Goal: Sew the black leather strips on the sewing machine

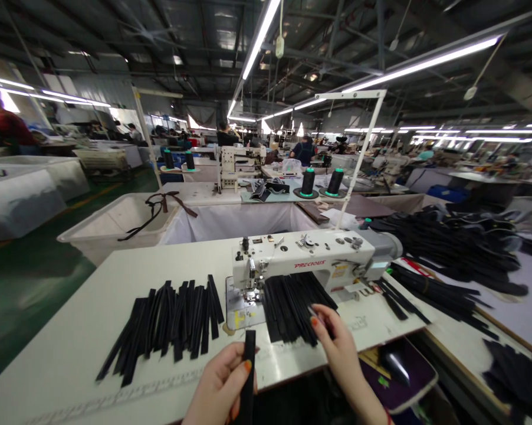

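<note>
Near the table's front edge, my left hand (224,381) is closed on a black fabric strip (250,369), held upright between thumb and fingers. My right hand (338,337) is at the right side of a pile of black strips (292,307) under the sewing machine's arm. Its thumb and forefinger are pinched together; what they hold, if anything, is too small to make out. The white sewing machine (308,262) has its needle area (250,292) just left of this pile. More black strips (173,321) lie side by side on the table to the left.
A ruler scale (128,394) runs along the front of the white table (84,330). Behind it stands a pale bin (115,221) with straps over its rim. Dark pieces (452,248) are heaped at right. A thread stand (363,153) rises behind the machine. Other people work farther back.
</note>
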